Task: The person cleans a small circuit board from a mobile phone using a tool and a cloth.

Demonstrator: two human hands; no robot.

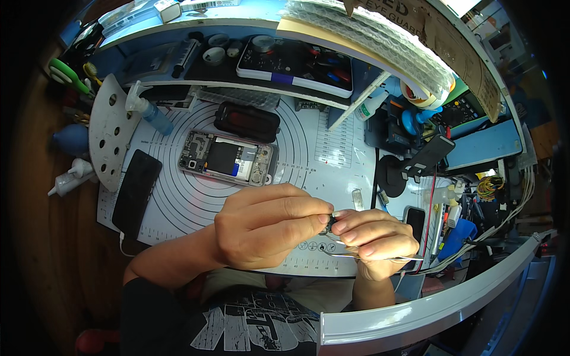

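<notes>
My left hand [270, 222] is closed, thumb and fingertips pinching a small dark part [330, 224] whose kind I cannot make out. The fingertips of my right hand [374, 234] meet the same part from the other side. Metal tweezers [386, 257] are also tucked under the curled fingers of that hand, their thin tips reaching left. Beyond my left hand lies an opened smartphone [222, 159], its battery and inner boards exposed. Behind the phone sits a black oblong case or tray [247, 122].
A dark phone [138, 193] with a white cable lies at the left, near a spray bottle [151, 110] and a perforated holder [107, 136]. A black stand [395, 175] and another phone [414, 221] are at the right. A shelf [267, 89] spans the back; a white rail [427, 302] crosses lower right.
</notes>
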